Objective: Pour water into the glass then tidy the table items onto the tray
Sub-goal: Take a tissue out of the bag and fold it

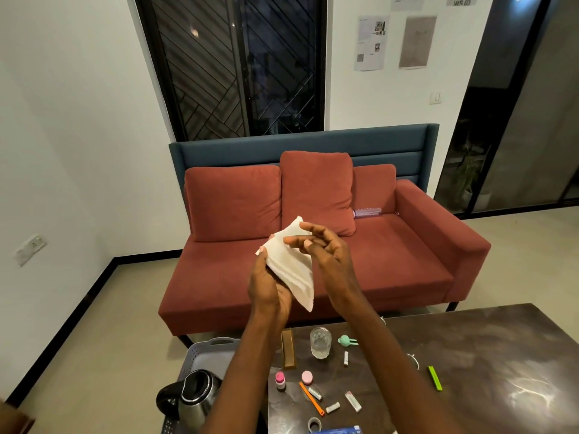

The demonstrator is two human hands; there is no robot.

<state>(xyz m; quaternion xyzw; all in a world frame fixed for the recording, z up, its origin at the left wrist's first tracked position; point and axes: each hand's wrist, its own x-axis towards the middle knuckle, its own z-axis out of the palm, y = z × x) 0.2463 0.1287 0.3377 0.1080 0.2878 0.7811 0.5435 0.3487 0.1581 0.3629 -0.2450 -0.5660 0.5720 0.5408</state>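
Raised in front of the sofa, my left hand (266, 288) grips a folded white tissue (289, 266) from below. My right hand (322, 250) touches its upper edge with straight, spread fingers. Down on the dark table (488, 355) stands a glass (320, 342) with water in it. A steel kettle (195, 394) with a black handle sits on the grey tray (205, 352) at the table's left end. Small items lie scattered on the table: a brown box (288, 347), a pink-capped bottle (279, 380), a pink lid (307, 376), an orange clip (308, 397) and a green clip (435, 378).
A red sofa (313, 245) stands just beyond the table. A mint green gadget (346, 340), small white tubes (346, 358), a tape roll (313, 423) and a blue packet (340, 430) also lie on the table. The right half of the table holds only the green clip.
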